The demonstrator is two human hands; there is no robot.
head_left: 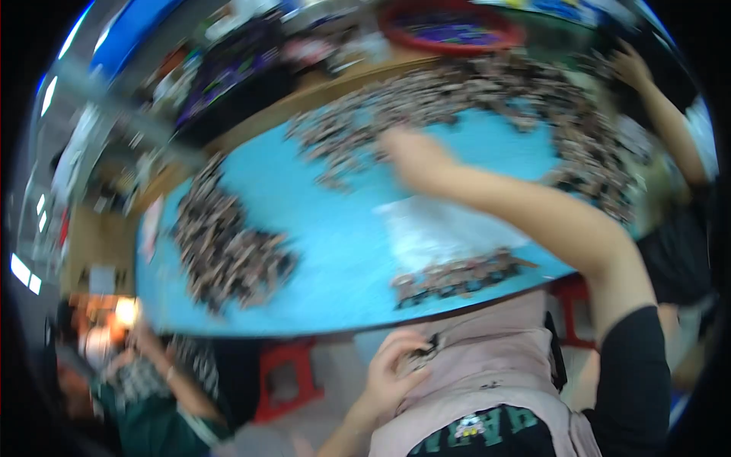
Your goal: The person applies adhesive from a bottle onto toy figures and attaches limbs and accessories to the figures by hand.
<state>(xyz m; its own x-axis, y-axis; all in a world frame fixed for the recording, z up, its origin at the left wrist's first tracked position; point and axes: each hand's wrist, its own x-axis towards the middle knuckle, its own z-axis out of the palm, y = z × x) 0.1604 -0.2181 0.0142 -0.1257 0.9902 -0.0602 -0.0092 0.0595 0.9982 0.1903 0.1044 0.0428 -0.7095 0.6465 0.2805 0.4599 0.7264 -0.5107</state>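
My right hand [417, 158], smeared by motion, reaches across the blue tabletop [327, 244] to the edge of a wide heap of small brown and dark pieces [426, 99]. Whether its fingers hold anything is hidden by the blur. Low in front of my body, my left hand [394, 373] curls its fingers around a few small black and tan pieces [423, 352], too blurred to name more exactly. Under my right forearm lies a pale plastic bag or sheet [438, 232], with a row of similar pieces [457, 278] along its near side.
Another pile of pieces [221, 251] lies at the table's left. Beyond the far edge stand a red round basin [457, 38] and a dark crate [232, 68]. Co-workers' arms show at right [670, 122] and lower left [179, 381]. A red stool [285, 381] stands below the table.
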